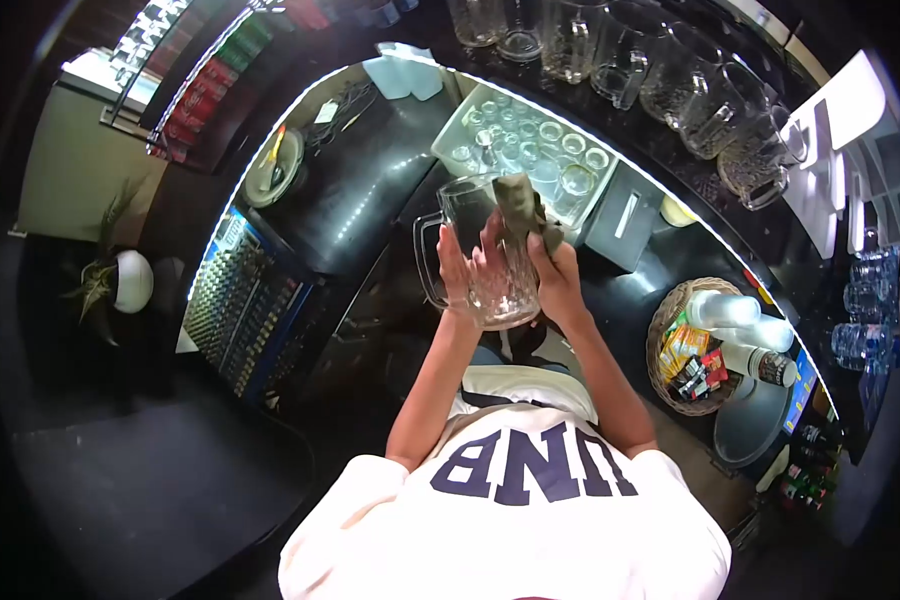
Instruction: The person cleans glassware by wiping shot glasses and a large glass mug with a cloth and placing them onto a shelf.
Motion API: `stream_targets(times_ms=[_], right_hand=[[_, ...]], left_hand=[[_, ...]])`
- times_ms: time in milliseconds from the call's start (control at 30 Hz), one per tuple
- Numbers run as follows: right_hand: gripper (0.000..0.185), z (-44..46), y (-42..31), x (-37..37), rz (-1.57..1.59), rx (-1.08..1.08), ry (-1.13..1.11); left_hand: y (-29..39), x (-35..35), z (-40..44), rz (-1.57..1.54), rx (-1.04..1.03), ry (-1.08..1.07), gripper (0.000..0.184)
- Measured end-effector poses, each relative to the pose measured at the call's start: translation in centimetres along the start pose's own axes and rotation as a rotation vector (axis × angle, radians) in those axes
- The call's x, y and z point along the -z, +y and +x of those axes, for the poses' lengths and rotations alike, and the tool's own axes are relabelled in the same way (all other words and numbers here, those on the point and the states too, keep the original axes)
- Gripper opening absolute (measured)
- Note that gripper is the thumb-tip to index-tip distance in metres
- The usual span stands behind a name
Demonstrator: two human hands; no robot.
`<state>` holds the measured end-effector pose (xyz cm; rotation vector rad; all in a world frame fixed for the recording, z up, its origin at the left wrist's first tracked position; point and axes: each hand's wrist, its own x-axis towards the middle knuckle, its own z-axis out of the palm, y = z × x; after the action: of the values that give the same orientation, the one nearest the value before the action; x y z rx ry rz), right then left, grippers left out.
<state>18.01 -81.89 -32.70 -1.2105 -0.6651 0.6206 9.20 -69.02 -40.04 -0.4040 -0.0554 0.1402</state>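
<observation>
A large clear glass pitcher is held up in front of my chest, its handle on the left side. My left hand is wrapped round the pitcher near its handle, fingers seen partly through the glass. A grey-brown cloth lies over the pitcher's right rim. My right hand grips this cloth against the right side of the pitcher. Some of the right fingers are hidden by the cloth and glass.
Behind the pitcher sits a white bin of small glasses. Several glass pitchers line the raised counter. A wicker basket with cups and packets stands right, an audio mixer left, and a white plant pot far left.
</observation>
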Motion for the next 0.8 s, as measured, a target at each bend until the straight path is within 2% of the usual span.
stream_targets(times_ms=[33, 67, 100, 133, 300, 400, 433, 533, 567, 633, 667, 733, 800], right_hand=[[0.027, -0.2, 0.5, -0.2, -0.013, -0.026, -0.006], [0.026, -0.3, 0.9, -0.4, -0.03, -0.047, -0.011], [0.028, -0.6, 1.6, -0.9, -0.03, 0.115, -0.029], [0.028, -1.4, 1.5, -1.0, -0.012, 0.059, -0.057], [0.031, -6.2, 0.7, -2.2, 0.057, -0.198, -0.115], [0.03, -5.8, 1.9, -4.0, 0.197, -0.155, -0.041], [0.026, -5.0, 2.1, -5.2, 0.281, -0.2, 0.079], [0.023, -1.5, 4.9, -6.0, 0.339, -0.206, 0.2], [0.022, -0.4, 4.6, -6.4, 0.299, -0.156, 0.171], [0.02, 1.7, 1.5, -7.9, 0.218, -0.056, 0.106], [0.021, 1.8, 1.7, -8.6, 0.175, -0.074, 0.099], [0.024, 1.4, 1.7, -10.3, 0.087, -0.111, 0.084], [0.024, 0.9, 1.7, -12.3, 0.092, -0.001, 0.082]], left_hand=[[-1.9, -2.1, 0.0, 0.275, -0.167, 0.044, 0.099], [-2.9, -3.9, 0.0, 0.377, -0.161, -0.017, 0.093], [-3.7, -5.6, 0.1, 0.481, -0.153, -0.083, 0.087], [-3.9, -6.4, 0.0, 0.585, -0.145, -0.147, 0.081], [-1.1, -7.1, -1.1, 0.611, -0.217, -0.03, 0.104], [-0.1, -7.7, -1.8, 0.633, -0.188, -0.066, 0.1], [0.7, -7.6, -1.9, 0.734, -0.159, -0.058, 0.104], [2.7, -6.7, -2.6, 0.629, -0.197, 0.102, 0.104], [3.8, -6.0, -2.9, 0.627, -0.232, 0.093, 0.101], [2.8, -8.9, -3.1, 0.8, -0.306, 0.068, 0.098], [2.6, -9.9, -3.3, 0.883, -0.344, 0.059, 0.097], [4.1, -9.7, -3.8, 0.756, -0.296, 0.023, 0.094], [5.9, -9.4, -4.4, 0.608, -0.204, -0.052, 0.094]])
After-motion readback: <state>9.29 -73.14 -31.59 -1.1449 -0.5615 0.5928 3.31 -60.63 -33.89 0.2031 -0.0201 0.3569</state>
